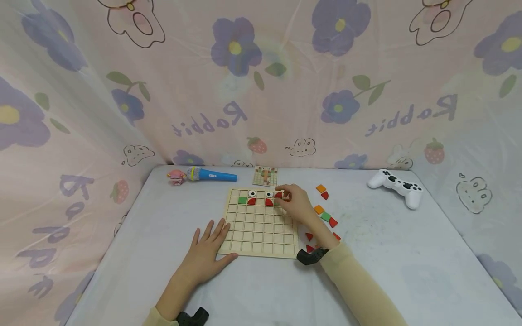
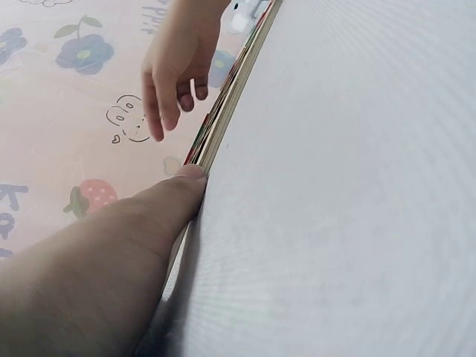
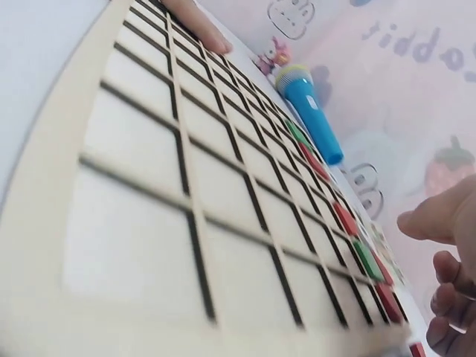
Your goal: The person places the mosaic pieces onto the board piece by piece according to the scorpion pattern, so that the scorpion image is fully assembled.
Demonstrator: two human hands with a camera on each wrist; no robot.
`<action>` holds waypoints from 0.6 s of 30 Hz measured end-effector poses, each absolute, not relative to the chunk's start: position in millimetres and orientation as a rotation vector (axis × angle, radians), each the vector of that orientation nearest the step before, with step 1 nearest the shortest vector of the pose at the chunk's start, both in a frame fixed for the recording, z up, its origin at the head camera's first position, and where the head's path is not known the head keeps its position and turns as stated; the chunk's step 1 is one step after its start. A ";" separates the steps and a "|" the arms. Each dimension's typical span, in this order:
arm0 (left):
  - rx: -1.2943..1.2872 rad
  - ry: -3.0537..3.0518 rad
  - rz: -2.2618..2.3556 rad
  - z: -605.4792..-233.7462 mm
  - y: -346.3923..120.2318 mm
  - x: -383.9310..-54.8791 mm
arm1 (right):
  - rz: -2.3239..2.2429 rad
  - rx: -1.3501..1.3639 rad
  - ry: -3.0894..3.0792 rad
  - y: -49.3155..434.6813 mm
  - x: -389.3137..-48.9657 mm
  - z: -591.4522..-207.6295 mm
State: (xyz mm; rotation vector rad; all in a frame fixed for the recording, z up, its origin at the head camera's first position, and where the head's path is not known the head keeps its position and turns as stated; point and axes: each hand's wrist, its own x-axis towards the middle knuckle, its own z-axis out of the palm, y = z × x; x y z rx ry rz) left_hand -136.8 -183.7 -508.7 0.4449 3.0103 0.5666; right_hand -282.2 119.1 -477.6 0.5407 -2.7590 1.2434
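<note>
A pale wooden grid board (image 1: 261, 226) lies flat on the table. My left hand (image 1: 205, 256) rests spread at its left edge, and in the left wrist view the thumb (image 2: 190, 182) touches the board's side. Over the far right corner is my right hand (image 1: 299, 206), its thumb apart from the loosely bent fingers, with nothing visible between them. In the far rows sit a green square (image 1: 242, 200), red quarter-round pieces (image 1: 251, 202) and two white eye pieces (image 1: 252, 194). More red and green pieces near the right fingers are partly hidden.
Behind the board lies a patterned picture card (image 1: 265, 176). Loose orange (image 1: 321, 188), green (image 1: 326, 216) and red pieces (image 1: 333, 222) are scattered right of it. A blue microphone (image 1: 218, 175) and pink figurine (image 1: 176, 177) are back left; a white game controller (image 1: 395, 186) is back right.
</note>
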 end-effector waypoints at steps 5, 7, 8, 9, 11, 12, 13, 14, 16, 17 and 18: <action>0.440 3.011 0.573 -508.9 -183.2 -137.1 | 1.218 0.421 -2.755 148.0 -281.9 -476.9; 0.437 3.010 0.578 -508.4 -183.2 -136.9 | 1.210 0.372 -2.759 159.6 -282.1 -475.5; 0.437 3.011 0.575 -508.3 -183.2 -136.9 | 1.191 0.346 -2.766 165.4 -282.6 -475.5; 0.438 3.011 0.576 -508.1 -183.3 -136.9 | 1.180 0.323 -2.771 171.4 -283.1 -475.9; 0.441 3.013 0.577 -508.0 -183.4 -136.8 | 1.178 0.290 -2.766 184.0 -284.1 -476.7; 0.442 3.016 0.576 -508.1 -183.5 -136.8 | 1.176 0.268 -2.765 190.2 -284.8 -477.5; 0.446 3.019 0.573 -508.4 -183.7 -136.8 | 1.169 0.252 -2.763 196.5 -285.6 -478.4; 0.449 3.022 0.572 -508.7 -183.8 -136.9 | 1.162 0.234 -2.766 202.9 -286.4 -479.5; 0.452 3.026 0.572 -509.5 -183.8 -137.2 | 1.176 0.200 -2.759 215.3 -287.9 -480.4; 0.452 3.028 0.572 -509.8 -183.8 -137.3 | 1.171 0.175 -2.764 220.9 -288.7 -480.6; 0.453 3.030 0.572 -510.3 -183.8 -137.5 | 1.170 0.152 -2.765 226.4 -289.5 -481.0</action>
